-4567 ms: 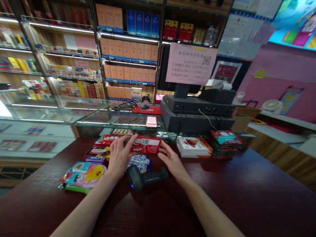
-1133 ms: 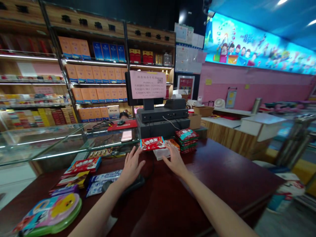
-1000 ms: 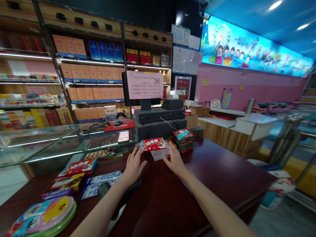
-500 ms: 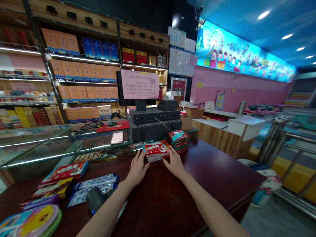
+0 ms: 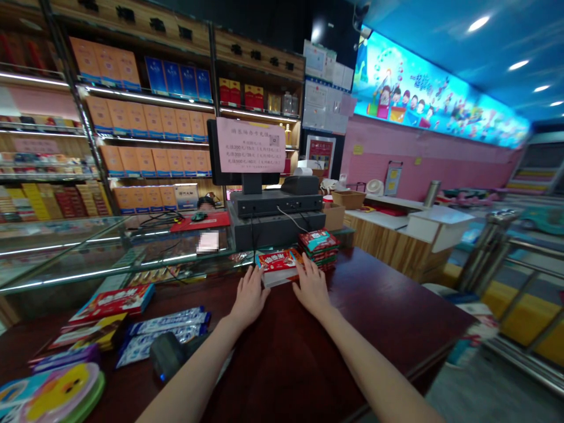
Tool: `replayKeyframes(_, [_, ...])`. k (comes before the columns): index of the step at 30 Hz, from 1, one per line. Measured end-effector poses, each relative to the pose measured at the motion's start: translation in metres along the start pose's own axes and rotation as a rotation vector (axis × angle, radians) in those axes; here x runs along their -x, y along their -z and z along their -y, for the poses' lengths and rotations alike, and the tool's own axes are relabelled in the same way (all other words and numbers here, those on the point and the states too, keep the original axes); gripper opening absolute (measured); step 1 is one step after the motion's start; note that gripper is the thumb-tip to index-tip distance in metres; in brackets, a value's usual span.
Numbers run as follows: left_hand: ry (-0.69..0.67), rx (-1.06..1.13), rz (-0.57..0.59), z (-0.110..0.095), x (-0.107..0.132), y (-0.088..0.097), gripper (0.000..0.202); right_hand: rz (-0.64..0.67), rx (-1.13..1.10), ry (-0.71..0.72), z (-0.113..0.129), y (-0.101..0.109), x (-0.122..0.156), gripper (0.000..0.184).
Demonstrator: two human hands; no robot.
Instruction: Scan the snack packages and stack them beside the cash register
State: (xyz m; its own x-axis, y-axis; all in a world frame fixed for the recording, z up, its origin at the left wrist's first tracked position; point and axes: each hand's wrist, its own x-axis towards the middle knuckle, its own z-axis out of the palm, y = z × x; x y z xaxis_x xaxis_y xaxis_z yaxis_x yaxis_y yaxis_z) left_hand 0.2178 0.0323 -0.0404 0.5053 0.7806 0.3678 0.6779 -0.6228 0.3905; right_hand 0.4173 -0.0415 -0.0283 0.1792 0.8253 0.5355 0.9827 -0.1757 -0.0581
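Observation:
A flat red snack package [image 5: 277,260] with white lettering lies near the back edge of the dark wooden counter, its near part pale grey. Along its left edge rests my left hand [image 5: 249,295], fingers stretched out and thumb pointing inward. My right hand [image 5: 312,286] reaches over the package's right edge, palm down with fingers spread. Neither hand is wrapped around the package; both touch or nearly touch it. Just beyond my right fingers stands a stack of red and green snack packets [image 5: 319,242].
On the left lie a red snack box [image 5: 114,302], blue-white packets [image 5: 165,332], a yellow duck-faced item [image 5: 66,388] and a dark handheld scanner [image 5: 167,352]. Behind the package stands a cash register [image 5: 275,205] with a monitor. A glass display case [image 5: 110,258] runs along the left.
My left hand has shifted slightly right, closer to the package's near left corner. My right fingers sit a little more upright at its right edge. The view has tilted slightly.

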Motion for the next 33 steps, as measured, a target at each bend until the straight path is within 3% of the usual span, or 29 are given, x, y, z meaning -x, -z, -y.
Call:
replayKeyframes(13, [-0.004, -0.07, 0.012, -0.012, -0.011, -0.001, 0.065, -0.095, 0.06, 0.069, 0.001, 0.011, -0.007, 0.063])
replayKeyframes(19, [0.004, -0.061, -0.005, -0.017, -0.013, -0.002, 0.067, -0.126, 0.073, 0.092, -0.003, 0.004, -0.016, 0.054])
replayKeyframes(33, [-0.001, -0.025, 0.013, -0.017, -0.015, 0.0, 0.069, -0.13, 0.051, 0.091, -0.006, -0.001, -0.018, 0.059])
